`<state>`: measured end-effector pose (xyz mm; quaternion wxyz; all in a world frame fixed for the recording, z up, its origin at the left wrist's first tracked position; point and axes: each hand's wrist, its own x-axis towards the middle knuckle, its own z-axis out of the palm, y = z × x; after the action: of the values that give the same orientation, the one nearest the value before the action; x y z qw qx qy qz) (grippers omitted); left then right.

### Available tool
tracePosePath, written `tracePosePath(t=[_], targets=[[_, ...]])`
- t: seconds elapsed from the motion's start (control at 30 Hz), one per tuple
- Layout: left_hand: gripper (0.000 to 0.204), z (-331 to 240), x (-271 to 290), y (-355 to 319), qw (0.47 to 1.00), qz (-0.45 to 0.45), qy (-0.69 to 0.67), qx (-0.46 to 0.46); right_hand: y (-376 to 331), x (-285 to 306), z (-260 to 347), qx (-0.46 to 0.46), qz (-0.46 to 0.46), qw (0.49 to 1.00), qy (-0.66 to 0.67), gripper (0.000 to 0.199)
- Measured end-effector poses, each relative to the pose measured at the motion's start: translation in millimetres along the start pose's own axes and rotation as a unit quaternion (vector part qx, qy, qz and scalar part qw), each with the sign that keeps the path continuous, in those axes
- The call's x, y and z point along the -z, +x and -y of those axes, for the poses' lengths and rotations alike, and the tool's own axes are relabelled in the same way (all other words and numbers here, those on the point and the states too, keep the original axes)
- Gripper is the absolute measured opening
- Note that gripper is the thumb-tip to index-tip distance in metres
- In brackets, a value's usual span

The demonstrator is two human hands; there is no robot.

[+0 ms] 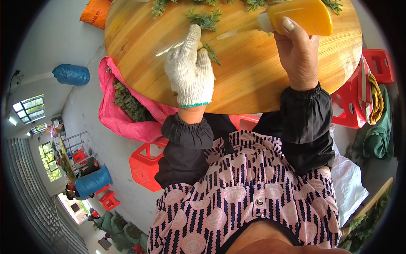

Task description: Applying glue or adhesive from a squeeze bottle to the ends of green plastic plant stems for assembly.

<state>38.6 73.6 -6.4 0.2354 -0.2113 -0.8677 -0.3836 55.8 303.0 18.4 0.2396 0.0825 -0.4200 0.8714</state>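
My left hand, in a white knitted glove with a green cuff, is over the round wooden table. Its thumb and fingers close on a small green artificial pine sprig, whose tip sticks out to the right. My bare right hand grips a yellow squeeze bottle. The bottle lies on its side in the air, its white cap and long translucent nozzle pointing left toward the gloved hand. Just beyond my left fingertips another pine sprig rests on the table.
More green sprigs lie along the table's far side. At the left hangs a pink bag full of greenery, above a red stool. Red stools stand at the right, near a white sack. A blue bundle sits farther left.
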Motion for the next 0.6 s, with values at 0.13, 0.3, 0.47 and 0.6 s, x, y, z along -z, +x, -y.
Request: tracePosePath(t=[0.13, 0.3, 0.47, 0.6], targets=[[0.051, 2.2, -10.1, 14.0, 0.997, -0.002, 0.067, -0.026, -16.0, 8.1, 7.4, -0.011, 0.051, 0.984, -0.168, 0.04], [0.045, 3.0, -11.6, 25.1, 0.999, -0.001, 0.042, -0.021, -27.0, -2.7, 8.7, -0.021, 0.06, 0.973, -0.223, 0.038], [0.043, 0.4, -10.3, 27.1, 0.989, 0.02, 0.106, -0.1, -23.1, 2.2, -6.2, -0.029, 0.027, 0.966, -0.254, 0.032], [0.047, -5.7, -10.4, 24.0, 0.993, -0.092, 0.033, -0.072, -18.0, 3.0, -11.3, -0.007, 0.006, 0.986, -0.166, 0.033]])
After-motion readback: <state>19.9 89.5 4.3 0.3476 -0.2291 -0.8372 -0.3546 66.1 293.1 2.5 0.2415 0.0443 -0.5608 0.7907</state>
